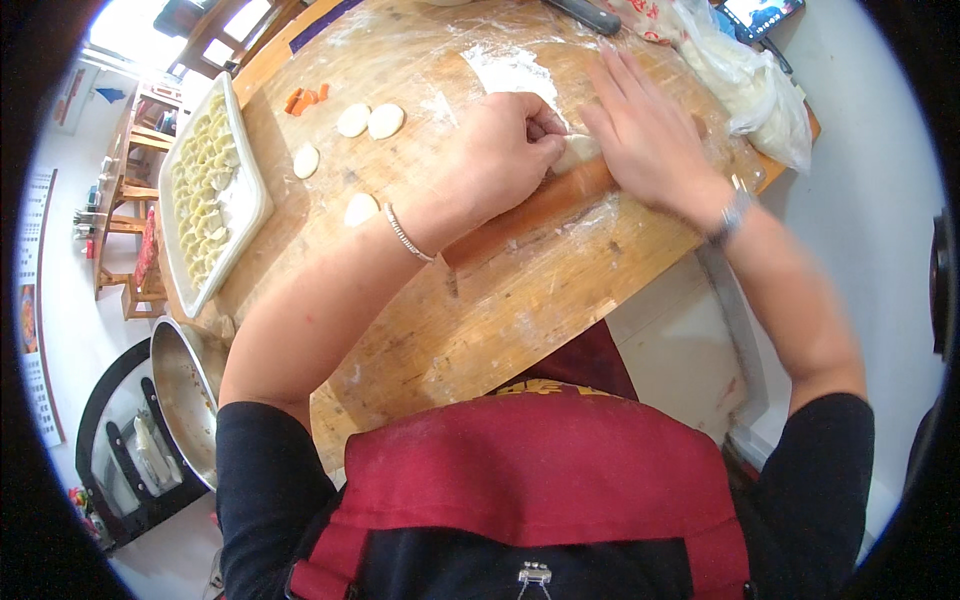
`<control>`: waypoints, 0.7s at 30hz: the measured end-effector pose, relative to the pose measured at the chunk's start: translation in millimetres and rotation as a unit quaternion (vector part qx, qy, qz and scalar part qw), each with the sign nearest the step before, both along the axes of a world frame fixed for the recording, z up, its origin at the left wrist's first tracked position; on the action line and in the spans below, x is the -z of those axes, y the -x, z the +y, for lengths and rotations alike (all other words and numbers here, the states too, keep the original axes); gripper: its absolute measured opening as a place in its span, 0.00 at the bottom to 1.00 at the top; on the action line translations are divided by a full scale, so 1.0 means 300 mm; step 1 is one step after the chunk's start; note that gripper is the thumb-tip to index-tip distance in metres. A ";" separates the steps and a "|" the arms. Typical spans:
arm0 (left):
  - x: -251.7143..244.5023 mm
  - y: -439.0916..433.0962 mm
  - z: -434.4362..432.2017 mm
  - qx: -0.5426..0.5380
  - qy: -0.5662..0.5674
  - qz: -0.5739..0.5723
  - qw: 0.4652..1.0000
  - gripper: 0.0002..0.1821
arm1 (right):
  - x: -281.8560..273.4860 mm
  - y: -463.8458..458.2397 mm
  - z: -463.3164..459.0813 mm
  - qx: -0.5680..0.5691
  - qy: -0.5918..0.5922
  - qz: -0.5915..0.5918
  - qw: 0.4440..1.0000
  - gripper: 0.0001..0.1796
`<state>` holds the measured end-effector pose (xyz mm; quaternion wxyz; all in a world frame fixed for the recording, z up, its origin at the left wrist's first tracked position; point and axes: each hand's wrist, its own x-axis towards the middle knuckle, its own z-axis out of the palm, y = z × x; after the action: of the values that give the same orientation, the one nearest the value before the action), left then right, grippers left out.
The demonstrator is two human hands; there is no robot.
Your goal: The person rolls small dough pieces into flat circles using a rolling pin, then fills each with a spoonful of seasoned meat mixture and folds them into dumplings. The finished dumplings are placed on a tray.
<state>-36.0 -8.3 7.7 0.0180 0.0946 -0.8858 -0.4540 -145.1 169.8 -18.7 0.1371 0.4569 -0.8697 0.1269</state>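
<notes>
My left hand (517, 142) pinches the edge of a flattened dough piece (576, 154) between thumb and fingers. A brown wooden rolling pin (517, 221) lies slantwise on the floured wooden board (480, 315), partly under my left forearm. Over the pin's right end my right hand (645, 127) rests palm down, fingers stretched out, slightly blurred. The pin's far end and part of the dough are hidden by my hands. Left of my left hand lie several pale dough rounds, among them one dough round (386, 121) touching another (353, 120).
A white tray (259, 191) of shaped dough pieces (202, 195) stands at the left, above a steel bowl (176, 375). Orange pieces (304, 100) lie near the rounds. Loose flour (514, 71), a black handle (589, 15), a plastic bag (750, 90) and a phone (757, 16) are farther off.
</notes>
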 end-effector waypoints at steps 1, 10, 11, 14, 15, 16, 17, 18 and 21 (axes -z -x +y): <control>-0.005 -0.002 0.002 0.005 0.009 -0.003 1.000 0.11 | 0.015 0.056 -0.084 0.003 0.018 0.051 0.999 0.34; -0.001 0.036 0.009 0.043 0.064 0.004 0.997 0.12 | -0.032 -0.057 0.037 -0.015 0.026 0.018 0.999 0.34; 0.002 0.034 0.007 0.048 0.052 0.000 0.997 0.12 | -0.049 -0.097 0.103 -0.020 0.006 0.007 1.000 0.34; 0.013 -0.025 0.016 0.023 -0.015 0.031 0.999 0.10 | -0.059 -0.129 0.167 -0.014 -0.046 -0.045 0.998 0.34; 0.014 -0.039 0.018 0.016 -0.047 0.037 0.998 0.10 | -0.049 -0.106 0.136 -0.003 -0.044 -0.057 0.997 0.35; 0.013 -0.046 0.020 0.010 -0.029 0.042 0.999 0.10 | -0.036 -0.072 0.093 -0.011 -0.024 -0.050 0.998 0.35; 0.010 -0.049 0.020 0.003 -0.014 0.051 0.999 0.10 | -0.018 -0.021 0.027 0.009 -0.014 -0.054 0.998 0.36; 0.007 -0.050 0.022 -0.004 0.000 0.051 0.999 0.10 | 0.003 0.030 -0.047 0.004 0.026 -0.032 0.999 0.37; -0.012 0.001 0.005 -0.011 -0.016 0.028 0.999 0.11 | 0.038 0.120 -0.195 0.048 0.052 -0.015 0.997 0.38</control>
<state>-36.2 -6.9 11.4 0.0464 0.0917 -0.8765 -0.4703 -181.0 111.4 -30.1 0.1536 0.4050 -0.8847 0.1720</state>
